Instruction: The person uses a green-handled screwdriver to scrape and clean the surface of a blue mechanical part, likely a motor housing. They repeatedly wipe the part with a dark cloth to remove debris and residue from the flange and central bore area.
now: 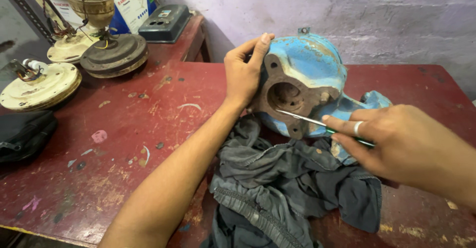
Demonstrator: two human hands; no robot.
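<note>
Grip, left hand: left hand (243,72) is spread flat against the side of the blue cast-metal pump housing (312,69), thumb over the top edge and fingers wrapped behind, bracing rather than squeezing it.
Grip, right hand: right hand (396,141), with a silver ring on one finger, is pinched shut around the green handle of a thin steel-shafted screwdriver (317,123).
Far left of bench: three old ceiling-fan motor units (74,54), cream and dark brown, sit well apart from the work, with a black bag (22,134) at the edge below them.
Back of bench: dark grey switch box (164,22) lies near the wall corner, untouched.
Work surface: worn red-painted wooden table (124,144), scratched and flecked with paint.
Where the housing is: right of centre on the table, tilted on its side, its rusty brown flange (292,96) facing the camera, propped on a crumpled grey cloth (287,183).
Tool contact: screwdriver tip rests at the lower rim of the round bore in the flange, just at the edge of the opening.
Judged done: housing looks already separated from any motor, since the bore is open and its bolt holes look bare.
Judged in hand: scraping or prying inside the bore seems to be under way.
Judged left: rust and grime coat the flange face, so cleaning looks far from finished; whether anything sits deeper in the bore cannot be told.
</note>
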